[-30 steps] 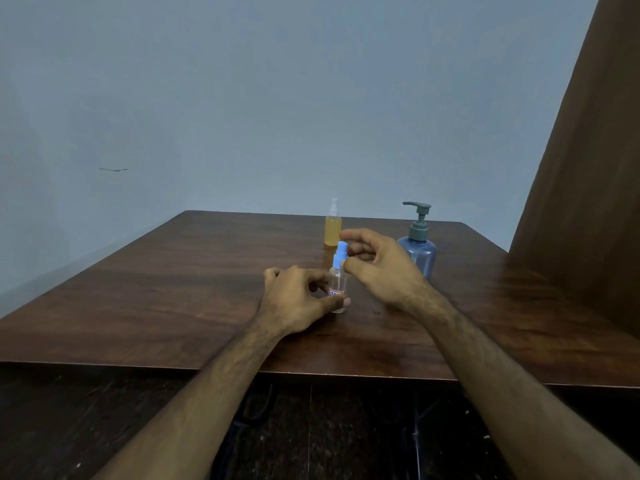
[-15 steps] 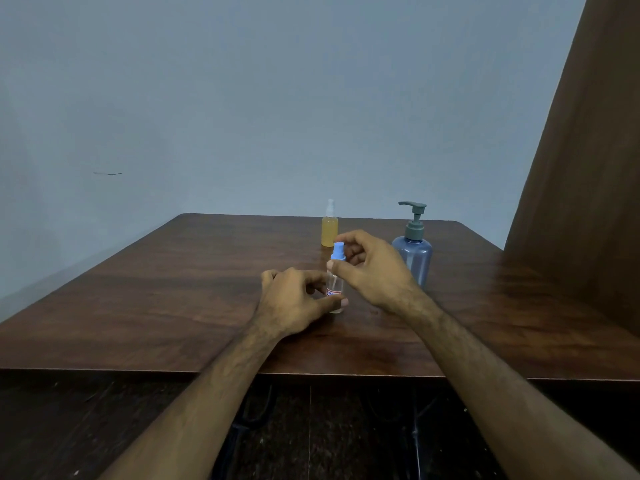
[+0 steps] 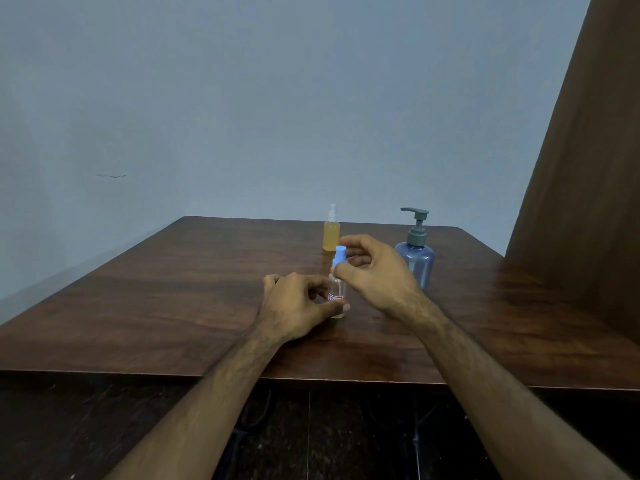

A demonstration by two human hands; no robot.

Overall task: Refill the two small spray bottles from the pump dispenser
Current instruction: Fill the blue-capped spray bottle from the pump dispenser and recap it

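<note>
On the table (image 3: 173, 306), the held spray bottle (image 3: 336, 289) stood central; the second spray bottle (image 3: 331, 233) lay at twelve o'clock behind it, the pump dispenser (image 3: 415, 258) at two o'clock.

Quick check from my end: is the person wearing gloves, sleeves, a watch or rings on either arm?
None that show. Both forearms are bare up to the bottom edge of the picture, with visible hair. The left hand and right hand are ungloved; no watch, band or ring can be seen.
</note>
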